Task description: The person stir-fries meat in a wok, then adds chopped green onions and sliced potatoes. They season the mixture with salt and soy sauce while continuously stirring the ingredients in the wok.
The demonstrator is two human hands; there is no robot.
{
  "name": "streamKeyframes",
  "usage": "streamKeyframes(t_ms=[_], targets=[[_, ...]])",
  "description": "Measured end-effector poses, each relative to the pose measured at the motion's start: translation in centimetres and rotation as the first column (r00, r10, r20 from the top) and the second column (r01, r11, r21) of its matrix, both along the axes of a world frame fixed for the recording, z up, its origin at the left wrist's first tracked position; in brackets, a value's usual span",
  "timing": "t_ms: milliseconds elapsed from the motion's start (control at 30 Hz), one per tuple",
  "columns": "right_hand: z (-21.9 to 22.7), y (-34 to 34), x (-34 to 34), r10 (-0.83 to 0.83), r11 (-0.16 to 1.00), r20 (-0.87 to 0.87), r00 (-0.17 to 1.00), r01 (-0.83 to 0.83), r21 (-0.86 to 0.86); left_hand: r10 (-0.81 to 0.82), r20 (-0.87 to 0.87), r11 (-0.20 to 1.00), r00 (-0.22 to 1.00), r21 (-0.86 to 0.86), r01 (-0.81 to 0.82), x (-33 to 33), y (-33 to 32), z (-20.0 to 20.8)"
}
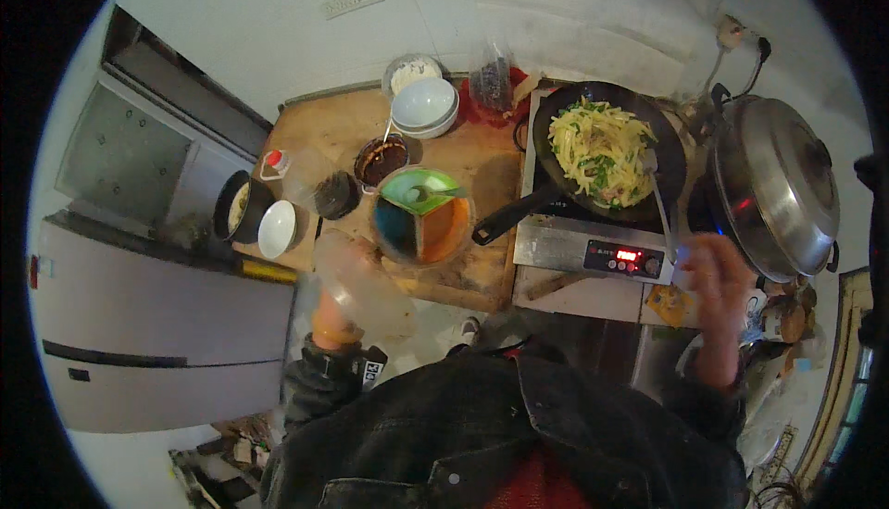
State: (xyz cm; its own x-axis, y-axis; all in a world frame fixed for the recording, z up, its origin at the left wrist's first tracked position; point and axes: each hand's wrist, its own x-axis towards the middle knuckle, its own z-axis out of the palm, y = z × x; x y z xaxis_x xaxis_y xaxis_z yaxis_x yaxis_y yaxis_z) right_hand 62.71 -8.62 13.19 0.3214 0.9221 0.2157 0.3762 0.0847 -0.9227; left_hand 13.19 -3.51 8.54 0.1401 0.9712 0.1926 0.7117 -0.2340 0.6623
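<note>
My left hand (331,321) grips a clear, round plastic lid (380,298), tilted and blurred, off the front of the table. Just beyond the lid is a round seasoning box (422,220) with green, blue and orange sections. My right hand (717,277), smeared by motion, hovers at the front right of the induction cooker (565,248). Its fingers are close to the handle end of a metal spatula (661,205); whether they touch it is unclear. The spatula's other end rests in a black frying pan (670,129) holding pale strips with green pieces (597,152).
A large lidded steel pot (776,189) stands right of the pan. Left on the wooden table (324,129) are stacked white bowls (424,106), a dark sauce bowl (381,162) with a spoon, a white bowl (277,229) and a black pot (231,208). The pan handle (509,217) juts toward the seasoning box.
</note>
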Motion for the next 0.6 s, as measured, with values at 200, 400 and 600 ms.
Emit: streamKeyframes(t_ms=[200, 400, 600], targets=[[5.5, 7.2, -15.3, 0.331, 0.932, 0.410, 0.850, -0.364, 0.001, -0.244, -0.058, 0.924, 0.968, 0.290, 0.250, 1.6, 2.4, 1.3], [3.3, 12.0, -18.7, 0.289, 0.952, 0.546, 0.786, -0.297, -0.077, -0.143, 0.548, 0.963, 0.824, -0.116, 0.244, 2.5, 3.5, 1.6], [1.5, 11.9, -20.3, 0.099, 0.963, 0.722, 0.685, -0.247, 0.103, -0.273, 0.591, 0.942, 0.759, 0.005, 0.336, 2.1, 5.8, 0.2]])
